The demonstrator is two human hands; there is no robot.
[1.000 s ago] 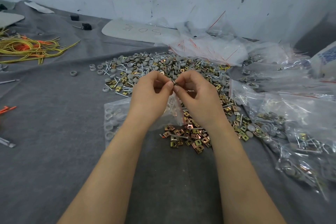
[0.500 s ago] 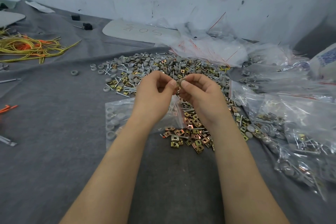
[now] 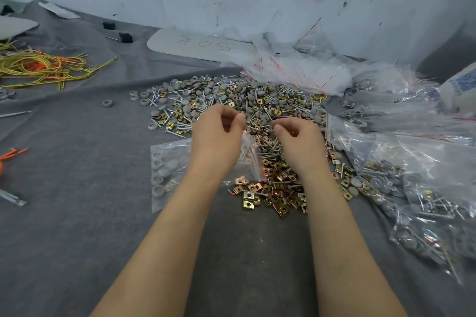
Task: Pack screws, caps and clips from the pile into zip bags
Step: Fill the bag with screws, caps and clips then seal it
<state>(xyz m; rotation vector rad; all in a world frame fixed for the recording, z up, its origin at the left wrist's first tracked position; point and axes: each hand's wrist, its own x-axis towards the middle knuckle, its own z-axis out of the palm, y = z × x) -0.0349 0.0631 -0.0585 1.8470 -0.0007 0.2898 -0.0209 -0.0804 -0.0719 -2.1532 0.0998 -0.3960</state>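
Both hands hover over the pile (image 3: 257, 100) of screws, caps and clips on the grey cloth (image 3: 77, 213). The left hand (image 3: 219, 136) and right hand (image 3: 300, 144) have curled fingers, thumb against forefinger; whether they hold anything cannot be told. The zip bag (image 3: 167, 162) under the left wrist holds grey caps. Filled bags (image 3: 412, 188) lie to the right, empty bags (image 3: 296, 72) behind. Yellow cords (image 3: 38, 67) lie far left. The handwriting on the board (image 3: 180, 45) is not clearly legible.

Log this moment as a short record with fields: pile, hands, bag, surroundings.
Pile: mixed heap of silver screws, grey caps and brass-coloured metal clips on grey cloth
Left hand: fingers curled, pinching the raised mouth of a clear plastic zip bag
Right hand: fingers curled above the heap; contents unclear
Bag contents: grey round plastic caps
Right side: filled clear bags
Far left: yellow and orange cords
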